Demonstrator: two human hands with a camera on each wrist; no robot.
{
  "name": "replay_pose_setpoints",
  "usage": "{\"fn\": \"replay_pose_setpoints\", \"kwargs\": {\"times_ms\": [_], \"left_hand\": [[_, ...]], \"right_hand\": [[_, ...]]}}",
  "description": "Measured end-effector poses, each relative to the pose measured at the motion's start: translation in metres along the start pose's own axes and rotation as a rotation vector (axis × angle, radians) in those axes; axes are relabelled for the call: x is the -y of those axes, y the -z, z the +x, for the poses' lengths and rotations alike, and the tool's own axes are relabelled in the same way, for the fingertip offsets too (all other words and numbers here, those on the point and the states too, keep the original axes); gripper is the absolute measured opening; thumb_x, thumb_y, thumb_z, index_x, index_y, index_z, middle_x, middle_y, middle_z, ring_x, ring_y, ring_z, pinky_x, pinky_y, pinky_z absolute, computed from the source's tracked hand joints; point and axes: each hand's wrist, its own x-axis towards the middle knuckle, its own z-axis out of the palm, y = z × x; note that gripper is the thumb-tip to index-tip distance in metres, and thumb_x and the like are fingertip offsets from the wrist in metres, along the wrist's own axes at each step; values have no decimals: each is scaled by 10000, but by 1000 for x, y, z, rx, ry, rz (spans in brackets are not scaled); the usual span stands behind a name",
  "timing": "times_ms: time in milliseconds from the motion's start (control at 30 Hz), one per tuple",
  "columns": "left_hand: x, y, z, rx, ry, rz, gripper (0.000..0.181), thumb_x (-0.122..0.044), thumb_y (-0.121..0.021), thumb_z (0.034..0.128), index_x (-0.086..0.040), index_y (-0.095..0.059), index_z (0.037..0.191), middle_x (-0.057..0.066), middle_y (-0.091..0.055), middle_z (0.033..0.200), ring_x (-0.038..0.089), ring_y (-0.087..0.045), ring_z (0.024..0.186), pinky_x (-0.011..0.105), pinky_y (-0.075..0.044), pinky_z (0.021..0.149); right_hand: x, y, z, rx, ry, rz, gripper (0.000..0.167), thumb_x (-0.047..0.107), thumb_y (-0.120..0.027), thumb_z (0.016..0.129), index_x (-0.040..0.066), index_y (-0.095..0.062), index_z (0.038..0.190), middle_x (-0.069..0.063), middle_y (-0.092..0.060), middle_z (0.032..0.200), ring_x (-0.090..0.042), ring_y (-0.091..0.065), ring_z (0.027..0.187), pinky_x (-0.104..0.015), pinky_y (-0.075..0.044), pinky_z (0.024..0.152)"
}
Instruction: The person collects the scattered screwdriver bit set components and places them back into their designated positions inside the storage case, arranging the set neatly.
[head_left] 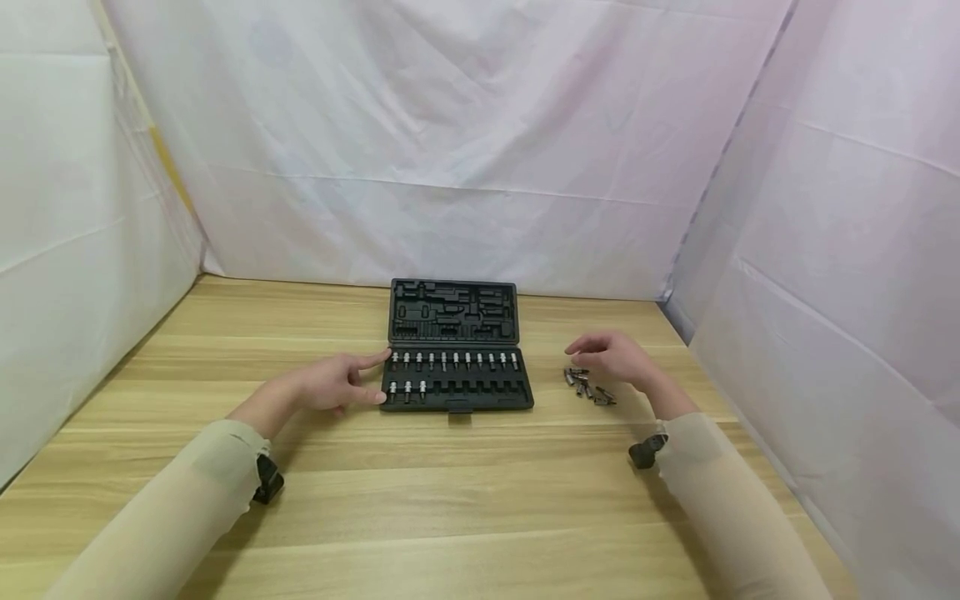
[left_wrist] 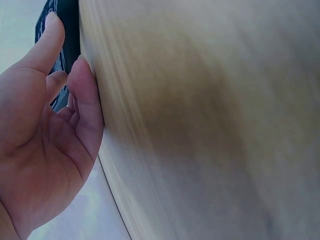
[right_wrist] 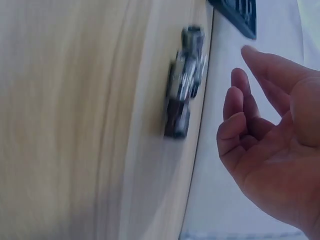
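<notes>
A black socket case (head_left: 480,406) lies unfolded on the wooden table. Silver bit sockets (head_left: 444,360) fill its upper row, and three more sit at the left of the lower row, beside vacant slots. At the case's left edge, my left hand (head_left: 330,383) touches the side, thumb at the near corner and index finger near the hinge. My right hand (head_left: 615,358) hovers over loose bit sockets (head_left: 581,382) right of the case. The right wrist view shows its fingers (right_wrist: 234,131) loosely bent and holding nothing, apart from the blurred sockets (right_wrist: 182,80).
The case's lid (head_left: 453,312) leans back behind the tray, its moulded recesses vacant. White sheets (head_left: 450,142) enclose the table (head_left: 420,508) at the back and both sides. Each wrist carries a small black camera, such as the right one (head_left: 647,451).
</notes>
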Motion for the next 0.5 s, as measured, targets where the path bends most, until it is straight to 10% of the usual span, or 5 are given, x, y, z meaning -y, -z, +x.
{"fn": "replay_pose_setpoints", "kwargs": {"times_ms": [267,500], "left_hand": [[-1,-1,-2,4,1,2,938,-432,-770,1035,-242,-220,1770,103,-566,908,179,-552,652,351,-550,667],[-2,0,-1,6,4,-1,933,-424,-770,1037,-257,-218,1771,97,-562,899,172,-548,639,342,-555,655]], "right_hand": [[-21,8,3,66,-24,-83,260,236,-729,1069,133,-819,1290,-127,-775,1355,-386,-637,1363,-589,-490,1171],[-26,5,7,79,-35,-115,236,256,-735,1069,156,-837,1258,-107,-783,1339,-278,-659,1243,-374,-510,1001]]}}
